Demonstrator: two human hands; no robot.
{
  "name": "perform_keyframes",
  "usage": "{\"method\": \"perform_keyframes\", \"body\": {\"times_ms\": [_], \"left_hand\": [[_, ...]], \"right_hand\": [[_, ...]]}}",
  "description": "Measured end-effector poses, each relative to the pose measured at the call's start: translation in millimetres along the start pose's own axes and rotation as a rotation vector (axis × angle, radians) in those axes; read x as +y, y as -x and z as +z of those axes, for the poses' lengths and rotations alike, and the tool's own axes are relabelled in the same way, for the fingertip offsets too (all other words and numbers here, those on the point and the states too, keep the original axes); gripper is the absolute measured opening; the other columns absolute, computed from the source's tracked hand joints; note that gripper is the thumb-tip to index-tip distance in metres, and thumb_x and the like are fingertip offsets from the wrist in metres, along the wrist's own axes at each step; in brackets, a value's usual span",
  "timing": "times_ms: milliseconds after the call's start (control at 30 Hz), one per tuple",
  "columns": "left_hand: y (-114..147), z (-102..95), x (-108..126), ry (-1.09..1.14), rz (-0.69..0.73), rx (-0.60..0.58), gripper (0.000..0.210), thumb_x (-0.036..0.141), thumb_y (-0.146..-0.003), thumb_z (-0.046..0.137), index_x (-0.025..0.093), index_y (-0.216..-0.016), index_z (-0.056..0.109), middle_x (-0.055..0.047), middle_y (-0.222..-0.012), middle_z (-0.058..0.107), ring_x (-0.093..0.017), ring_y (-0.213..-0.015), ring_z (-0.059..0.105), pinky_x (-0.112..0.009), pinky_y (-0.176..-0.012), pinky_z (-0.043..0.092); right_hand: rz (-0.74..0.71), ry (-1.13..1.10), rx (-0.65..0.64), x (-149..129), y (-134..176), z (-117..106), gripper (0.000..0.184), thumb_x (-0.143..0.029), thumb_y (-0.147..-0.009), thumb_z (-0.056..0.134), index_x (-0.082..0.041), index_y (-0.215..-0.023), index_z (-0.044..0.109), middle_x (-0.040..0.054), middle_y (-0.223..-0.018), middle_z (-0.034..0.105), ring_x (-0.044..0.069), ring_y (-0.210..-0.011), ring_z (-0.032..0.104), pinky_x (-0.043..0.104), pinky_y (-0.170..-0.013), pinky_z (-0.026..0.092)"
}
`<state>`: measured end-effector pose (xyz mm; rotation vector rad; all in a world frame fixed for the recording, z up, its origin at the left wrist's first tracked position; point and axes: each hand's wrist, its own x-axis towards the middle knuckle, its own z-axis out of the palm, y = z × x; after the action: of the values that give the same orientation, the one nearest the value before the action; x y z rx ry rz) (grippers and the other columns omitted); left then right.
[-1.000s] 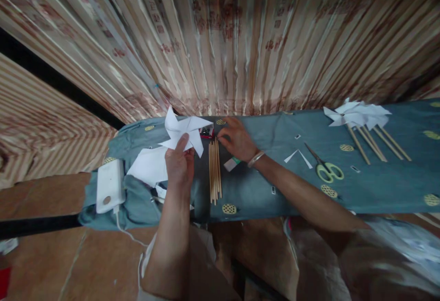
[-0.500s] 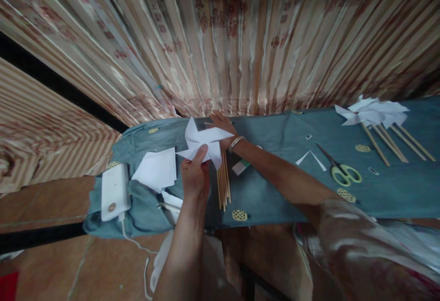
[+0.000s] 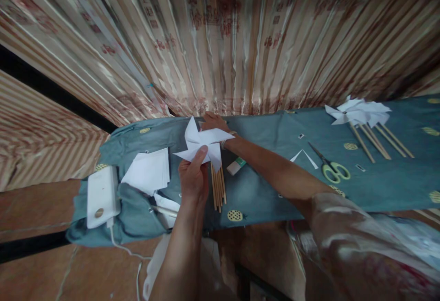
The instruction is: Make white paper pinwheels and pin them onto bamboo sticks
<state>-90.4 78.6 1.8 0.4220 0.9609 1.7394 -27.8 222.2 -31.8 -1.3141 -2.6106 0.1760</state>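
A folded white paper pinwheel (image 3: 195, 141) is pinched in my left hand (image 3: 194, 172), with the thumb pressed near its centre. Behind it, at the table's far edge, my right hand (image 3: 216, 123) reaches down to the cloth; the paper blades hide its fingertips, so what it touches does not show. Just below the pinwheel lies a bundle of thin wooden sticks (image 3: 218, 190), its upper ends covered. An eraser-like white and green block (image 3: 236, 165) rests beside my right forearm. To the left is a stack of white paper sheets (image 3: 147, 170).
Green-handled scissors (image 3: 335, 171) and thin paper strips (image 3: 305, 158) lie to the right. Beyond them are several finished pinwheels on sticks (image 3: 364, 113). A white power bank (image 3: 102, 195) with a cable sits at the left end of the cloth-covered table (image 3: 264, 195). A curtain (image 3: 233, 62) hangs behind.
The view has shifted slightly, so the table's things appear further left. My left hand still holds the pinwheel, and my right hand stays at the far edge behind it.
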Motion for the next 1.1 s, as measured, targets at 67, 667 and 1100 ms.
{"method": "perform_keyframes", "body": {"times_ms": [67, 667, 1100], "left_hand": [[0, 1.0, 0, -0.004, 0.002, -0.003, 0.029, 0.025, -0.050, 0.091, 0.017, -0.072, 0.074, -0.005, -0.081, 0.077, -0.021, -0.088, 0.073, -0.032, -0.088, 0.056], [4, 7.3, -2, -0.006, -0.013, -0.025, 0.031, 0.025, -0.050, 0.091, 0.017, -0.076, 0.075, -0.005, -0.081, 0.078, -0.021, -0.089, 0.073, -0.028, -0.086, 0.057], [4, 5.5, -3, -0.007, -0.004, -0.034, 0.031, 0.025, -0.054, 0.090, 0.016, -0.081, 0.076, -0.006, -0.088, 0.078, -0.024, -0.097, 0.072, -0.034, -0.093, 0.055]], "right_hand": [[-0.004, 0.031, -0.012, 0, 0, -1, 0.033, -0.024, -0.097, 0.045, -0.011, -0.107, 0.073, 0.0175, -0.130, 0.063, 0.030, -0.136, 0.041, 0.040, -0.105, 0.038], [0.001, 0.194, -0.050, 6, -13, 12, 0.035, -0.035, -0.094, 0.060, -0.017, -0.124, 0.059, 0.0098, -0.128, 0.060, 0.024, -0.112, 0.061, 0.047, -0.094, 0.053], [-0.004, 0.207, -0.085, 2, -11, 5, 0.036, -0.036, -0.094, 0.060, -0.017, -0.125, 0.058, 0.0096, -0.127, 0.061, 0.023, -0.108, 0.063, 0.045, -0.090, 0.055]]}}
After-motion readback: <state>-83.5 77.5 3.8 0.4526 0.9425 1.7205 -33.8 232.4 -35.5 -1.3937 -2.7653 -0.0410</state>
